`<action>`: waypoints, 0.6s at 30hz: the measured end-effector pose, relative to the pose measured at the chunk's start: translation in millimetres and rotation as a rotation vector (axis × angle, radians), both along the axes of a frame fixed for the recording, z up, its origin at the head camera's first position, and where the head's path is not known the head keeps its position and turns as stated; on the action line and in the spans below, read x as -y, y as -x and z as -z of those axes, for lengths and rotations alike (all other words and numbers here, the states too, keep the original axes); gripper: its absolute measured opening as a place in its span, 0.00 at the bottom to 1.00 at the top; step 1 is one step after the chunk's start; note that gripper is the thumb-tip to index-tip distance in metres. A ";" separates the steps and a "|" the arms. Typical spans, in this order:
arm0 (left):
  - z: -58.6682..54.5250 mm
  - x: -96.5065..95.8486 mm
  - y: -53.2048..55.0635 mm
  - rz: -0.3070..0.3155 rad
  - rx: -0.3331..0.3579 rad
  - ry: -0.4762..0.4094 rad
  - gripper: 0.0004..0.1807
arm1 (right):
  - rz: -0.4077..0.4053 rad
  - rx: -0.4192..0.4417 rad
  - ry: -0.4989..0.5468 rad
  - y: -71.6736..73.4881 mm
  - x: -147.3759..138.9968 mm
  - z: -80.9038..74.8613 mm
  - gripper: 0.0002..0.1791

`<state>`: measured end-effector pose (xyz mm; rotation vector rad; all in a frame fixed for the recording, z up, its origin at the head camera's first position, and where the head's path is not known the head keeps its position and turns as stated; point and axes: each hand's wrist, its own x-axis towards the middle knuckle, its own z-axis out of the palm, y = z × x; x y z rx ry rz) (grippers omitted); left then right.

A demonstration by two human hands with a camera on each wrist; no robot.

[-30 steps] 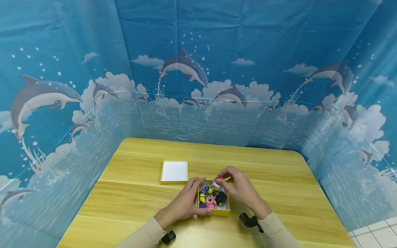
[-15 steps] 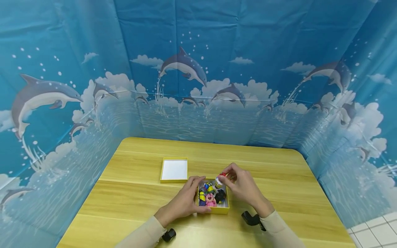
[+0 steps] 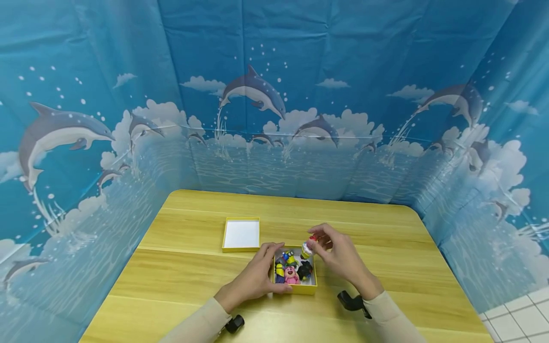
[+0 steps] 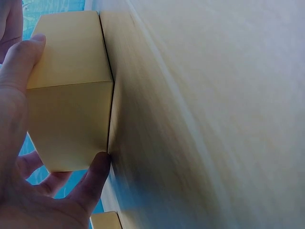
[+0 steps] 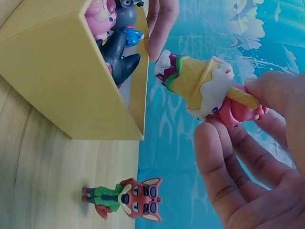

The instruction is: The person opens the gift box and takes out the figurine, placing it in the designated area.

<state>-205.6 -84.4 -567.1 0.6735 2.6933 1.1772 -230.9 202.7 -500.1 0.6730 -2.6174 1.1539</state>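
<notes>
My left hand grips the shallow yellow box at its left side, thumb along the front wall and fingers at the far corner. In the right wrist view, my right hand pinches a toy figurine with a yellow, cream-topped cone shape and a pinkish-red part at the fingertips. The figurine hangs over the box's far right corner in the head view. Inside the box lie a pink bear figurine, yellow-and-blue figurines at the left and back, and a black figurine at the right.
A yellow lid with a white inside lies behind and left of the box. A fox figurine in a green shirt stands on the table beside the box in the right wrist view. A dolphin-print curtain borders the wooden table.
My right hand has lifted the cone figurine from among the others and moved it slightly right. The left hand keeps its grip on the box.
</notes>
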 end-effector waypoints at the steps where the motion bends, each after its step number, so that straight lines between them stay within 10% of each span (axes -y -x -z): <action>1: -0.3 0.1 0.0 -0.001 0.000 0.000 0.70 | -0.008 -0.003 0.002 0.2 -0.6 -0.1 0.12; 18: -0.3 0.6 0.7 0.002 0.000 -0.004 0.69 | 0.006 0.103 0.016 -3.6 -16.2 -7.9 0.06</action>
